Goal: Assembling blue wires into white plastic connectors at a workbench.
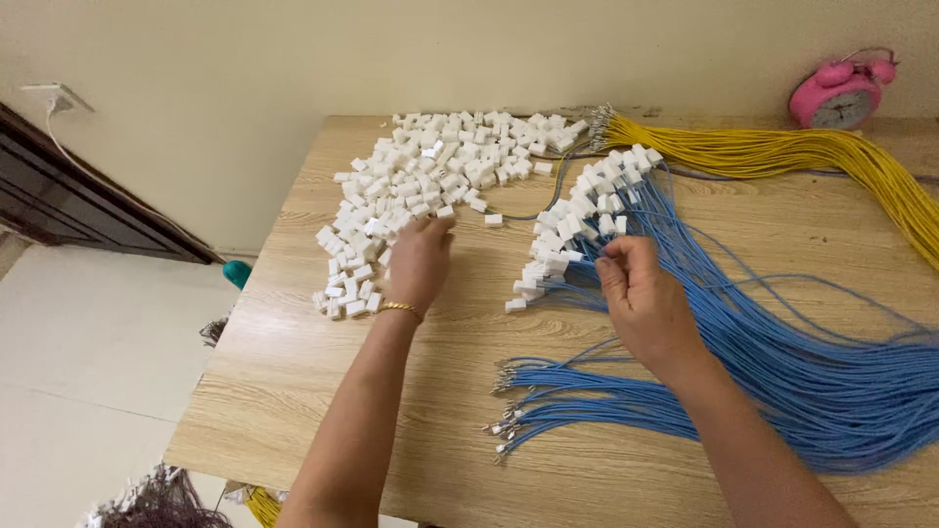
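Two hands (left (419, 262), right (641, 293)); one pink alarm clock (839, 93); one yellow wire bundle (782, 152); white connectors (430, 176) too many to count.

White connectors (430, 171), blue wires (782, 362), yellow wires (782, 152), a pink clock (841, 93), a wood-grain table (391, 391)

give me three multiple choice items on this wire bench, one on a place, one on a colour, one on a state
1. Where is the alarm clock?
A. far right corner of the table
B. on the floor
C. beside the left hand

2. What colour are the wires by the clock?
A. red
B. yellow
C. green

3. How are the blue wires under the right hand?
A. all bare-ended
C. all cut short
B. some capped with white connectors, some still bare

Answers: 1 A, it sits at the far right edge by the wall. 2 B, that bundle is yellow. 3 B, the far ends carry white caps while the near ends show bare metal tips.
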